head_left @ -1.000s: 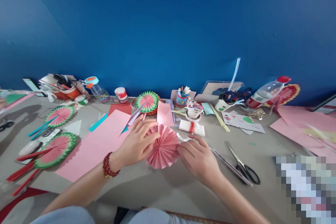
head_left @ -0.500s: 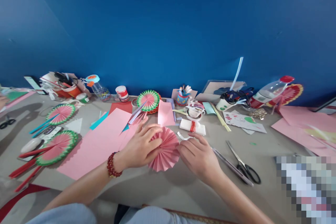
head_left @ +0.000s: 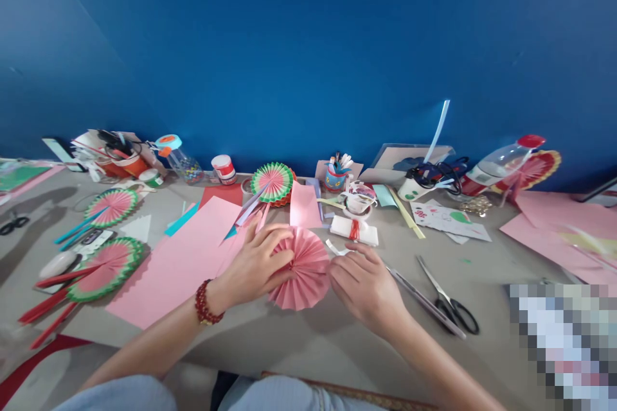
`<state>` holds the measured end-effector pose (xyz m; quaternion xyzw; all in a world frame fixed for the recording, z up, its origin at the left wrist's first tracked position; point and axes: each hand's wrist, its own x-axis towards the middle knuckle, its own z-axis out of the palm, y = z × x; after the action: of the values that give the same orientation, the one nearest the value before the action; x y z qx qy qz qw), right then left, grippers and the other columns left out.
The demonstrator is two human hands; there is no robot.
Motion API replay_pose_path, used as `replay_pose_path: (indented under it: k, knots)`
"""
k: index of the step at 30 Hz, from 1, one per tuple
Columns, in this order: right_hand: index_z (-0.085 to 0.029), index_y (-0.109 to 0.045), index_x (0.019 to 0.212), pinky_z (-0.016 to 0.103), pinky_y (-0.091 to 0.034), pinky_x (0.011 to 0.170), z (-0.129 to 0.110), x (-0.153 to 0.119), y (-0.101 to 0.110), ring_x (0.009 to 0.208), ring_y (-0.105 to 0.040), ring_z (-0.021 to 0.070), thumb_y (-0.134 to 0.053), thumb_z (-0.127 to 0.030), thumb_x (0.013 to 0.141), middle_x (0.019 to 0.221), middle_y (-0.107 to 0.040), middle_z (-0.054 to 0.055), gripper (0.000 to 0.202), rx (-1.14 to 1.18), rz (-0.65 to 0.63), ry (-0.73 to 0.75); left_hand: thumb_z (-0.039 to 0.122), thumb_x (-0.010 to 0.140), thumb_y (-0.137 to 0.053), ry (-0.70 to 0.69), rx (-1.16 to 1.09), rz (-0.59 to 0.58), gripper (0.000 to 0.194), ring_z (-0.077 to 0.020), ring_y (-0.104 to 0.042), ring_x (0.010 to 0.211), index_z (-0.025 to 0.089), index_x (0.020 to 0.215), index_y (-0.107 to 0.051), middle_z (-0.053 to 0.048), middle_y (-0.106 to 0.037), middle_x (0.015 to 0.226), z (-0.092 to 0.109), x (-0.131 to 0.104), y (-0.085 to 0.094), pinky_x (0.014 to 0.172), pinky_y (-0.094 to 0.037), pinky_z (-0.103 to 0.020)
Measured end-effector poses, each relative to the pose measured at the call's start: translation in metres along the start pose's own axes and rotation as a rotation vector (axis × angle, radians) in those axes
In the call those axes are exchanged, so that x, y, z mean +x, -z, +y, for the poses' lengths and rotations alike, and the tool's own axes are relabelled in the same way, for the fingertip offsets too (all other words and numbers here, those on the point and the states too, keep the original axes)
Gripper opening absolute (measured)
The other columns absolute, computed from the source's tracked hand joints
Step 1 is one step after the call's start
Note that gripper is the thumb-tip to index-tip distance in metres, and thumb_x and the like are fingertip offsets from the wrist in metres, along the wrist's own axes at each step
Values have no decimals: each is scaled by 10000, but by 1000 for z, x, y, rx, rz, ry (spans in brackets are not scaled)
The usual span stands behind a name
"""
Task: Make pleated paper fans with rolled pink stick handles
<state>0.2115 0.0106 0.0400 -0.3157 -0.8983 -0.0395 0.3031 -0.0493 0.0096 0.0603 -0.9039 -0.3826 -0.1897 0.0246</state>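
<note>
A round pleated pink paper fan stands out in front of me, spread into a full disc. My left hand, a red bead bracelet at its wrist, grips the fan's left side with fingers bent over the pleats. At the fan's right edge is my right hand, its fingers closed together; what they hold, if anything, is hidden. A small white strip lies just beyond the right fingertips. Right of that hand are a slim cutter and black-handled scissors.
Pink sheets lie at left, beside green-edged fans. Along the blue wall stand a glue jar, a pen cup, a white cup and a tilted bottle. A white bundle sits behind my right hand.
The pink fan has shifted slightly up and left between my hands. Both hands keep nearly the same pose. A hand at the far left edge has gone out of view.
</note>
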Motion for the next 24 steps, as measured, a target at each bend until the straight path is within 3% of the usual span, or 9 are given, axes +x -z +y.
replay_pose_path:
  k: [8, 16, 21, 24]
  knots:
    - [-197, -652, 866, 375, -410, 999, 0, 0, -1, 717, -583, 146, -460, -119, 973, 746, -661, 5, 233, -24, -11, -5, 269, 973, -543, 2, -14, -9, 151, -278, -477, 1290, 217, 889, -657, -89, -609, 1256, 3, -1, -3, 1200, -114, -624]
    - [-199, -659, 895, 379, -406, 1013, -2, 2, 0, 732, -601, 143, -459, -111, 971, 783, -685, 11, 231, -33, 32, 10, 260, 964, -525, 15, -10, 80, 167, -278, -499, 1251, 225, 1065, -652, -95, -630, 1198, 15, 0, -7, 1206, -134, -587]
    - [-193, -663, 886, 384, -408, 1016, -2, 3, 2, 729, -586, 151, -476, -118, 972, 772, -679, 13, 219, -67, 45, -4, 242, 974, -520, 85, 12, 127, 166, -257, -529, 1188, 206, 1052, -663, -98, -632, 1185, 26, 1, -9, 1211, -86, -612]
    - [-196, -665, 869, 388, -409, 1009, -1, 2, 2, 715, -576, 154, -493, -121, 964, 754, -669, 11, 211, -83, 49, -18, 205, 980, -490, 139, -46, 162, 192, -240, -537, 1162, 218, 1035, -674, -85, -633, 1184, 30, 0, -13, 1206, -127, -594]
